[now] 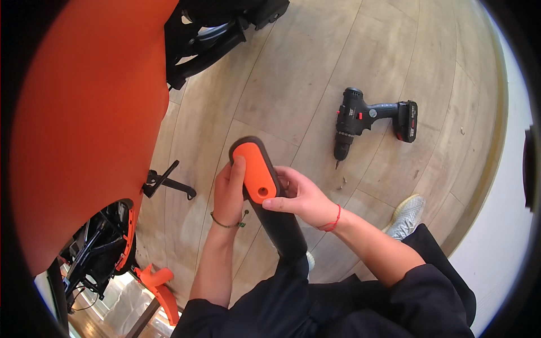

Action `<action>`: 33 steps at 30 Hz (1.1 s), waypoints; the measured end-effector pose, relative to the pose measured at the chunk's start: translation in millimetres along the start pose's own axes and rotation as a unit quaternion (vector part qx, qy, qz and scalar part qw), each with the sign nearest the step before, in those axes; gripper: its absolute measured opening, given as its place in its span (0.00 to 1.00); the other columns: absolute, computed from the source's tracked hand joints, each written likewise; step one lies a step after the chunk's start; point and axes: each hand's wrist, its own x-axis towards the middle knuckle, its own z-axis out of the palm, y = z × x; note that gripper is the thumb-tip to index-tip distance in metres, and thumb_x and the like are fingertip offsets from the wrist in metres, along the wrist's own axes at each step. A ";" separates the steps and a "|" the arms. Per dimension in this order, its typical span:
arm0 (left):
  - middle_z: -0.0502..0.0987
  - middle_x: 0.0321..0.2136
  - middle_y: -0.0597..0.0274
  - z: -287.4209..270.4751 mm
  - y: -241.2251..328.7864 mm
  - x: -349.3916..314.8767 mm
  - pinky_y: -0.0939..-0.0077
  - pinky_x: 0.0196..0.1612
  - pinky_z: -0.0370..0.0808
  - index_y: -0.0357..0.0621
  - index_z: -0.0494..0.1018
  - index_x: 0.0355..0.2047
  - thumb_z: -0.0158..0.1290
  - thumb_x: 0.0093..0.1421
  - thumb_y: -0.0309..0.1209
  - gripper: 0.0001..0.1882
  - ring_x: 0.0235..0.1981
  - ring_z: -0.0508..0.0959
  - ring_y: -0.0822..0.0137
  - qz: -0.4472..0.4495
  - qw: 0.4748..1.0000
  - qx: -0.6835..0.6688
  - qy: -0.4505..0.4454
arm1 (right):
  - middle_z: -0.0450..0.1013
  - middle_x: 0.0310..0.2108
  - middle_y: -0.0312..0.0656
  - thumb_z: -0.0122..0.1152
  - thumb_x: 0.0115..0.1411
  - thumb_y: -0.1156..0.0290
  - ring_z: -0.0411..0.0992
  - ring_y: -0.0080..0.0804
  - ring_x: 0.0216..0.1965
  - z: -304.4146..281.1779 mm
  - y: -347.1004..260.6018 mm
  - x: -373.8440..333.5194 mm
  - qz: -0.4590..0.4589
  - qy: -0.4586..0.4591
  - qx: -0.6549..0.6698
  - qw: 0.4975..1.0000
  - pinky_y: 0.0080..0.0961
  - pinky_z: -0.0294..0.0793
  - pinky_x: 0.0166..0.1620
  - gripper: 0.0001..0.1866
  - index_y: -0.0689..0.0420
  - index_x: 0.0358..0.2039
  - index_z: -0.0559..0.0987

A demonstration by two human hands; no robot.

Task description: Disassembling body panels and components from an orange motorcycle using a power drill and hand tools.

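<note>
Between my hands is a long black part with an orange oblong end. A dark rim frames that orange face, and a round hole shows near its lower end. The black body runs down toward my lap. My left hand grips its left side, thumb lying on the orange face. From the right, my right hand holds it, with the thumb at the face's lower edge and the fingers partly hidden behind. What kind of part it is, I cannot tell.
A large orange vehicle body with black frame parts fills the left side. A black cordless drill lies on the wood floor to the right, with small screws near its bit. An orange curved piece is at lower left.
</note>
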 end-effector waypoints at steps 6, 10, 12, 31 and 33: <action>0.74 0.30 0.68 -0.5 8.0 -13.2 0.86 0.34 0.68 0.37 0.67 0.41 0.50 0.61 0.37 0.16 0.30 0.71 0.80 0.053 0.983 0.125 -0.120 | 0.67 0.46 0.42 0.64 0.52 0.75 0.67 0.25 0.47 -6.3 0.9 6.2 -0.024 0.006 0.101 0.995 0.23 0.66 0.51 0.33 0.66 0.55 0.59; 0.74 0.31 0.67 -0.6 12.0 -15.1 0.86 0.35 0.68 0.37 0.67 0.41 0.52 0.59 0.33 0.14 0.31 0.71 0.81 0.056 0.987 0.073 -0.131 | 0.66 0.47 0.41 0.63 0.52 0.76 0.65 0.26 0.49 -1.6 -4.2 4.0 -0.050 0.003 0.089 0.995 0.24 0.66 0.52 0.32 0.66 0.55 0.58; 0.74 0.32 0.67 0.5 12.1 -14.6 0.85 0.36 0.69 0.37 0.68 0.40 0.52 0.59 0.33 0.13 0.32 0.72 0.80 0.052 0.985 0.085 -0.144 | 0.66 0.47 0.42 0.63 0.52 0.75 0.65 0.26 0.49 -5.6 -3.9 2.6 -0.050 -0.004 0.096 0.994 0.24 0.66 0.52 0.33 0.65 0.56 0.58; 0.73 0.29 0.73 -5.8 -65.5 3.2 0.85 0.29 0.61 0.41 0.72 0.40 0.51 0.59 0.34 0.12 0.26 0.66 0.81 -0.090 0.984 -0.145 -0.046 | 0.72 0.28 0.41 0.61 0.52 0.70 0.72 0.31 0.27 -132.3 97.1 -73.6 -0.077 0.488 -0.457 0.740 0.25 0.71 0.32 0.08 0.59 0.31 0.74; 0.73 0.30 0.71 -5.4 -71.8 -0.2 0.83 0.33 0.63 0.40 0.71 0.42 0.50 0.60 0.35 0.13 0.28 0.68 0.79 -0.101 0.984 -0.136 -0.047 | 0.71 0.29 0.40 0.61 0.52 0.70 0.72 0.31 0.27 -132.5 94.3 -70.1 -0.067 0.507 -0.483 0.711 0.24 0.71 0.32 0.08 0.59 0.30 0.74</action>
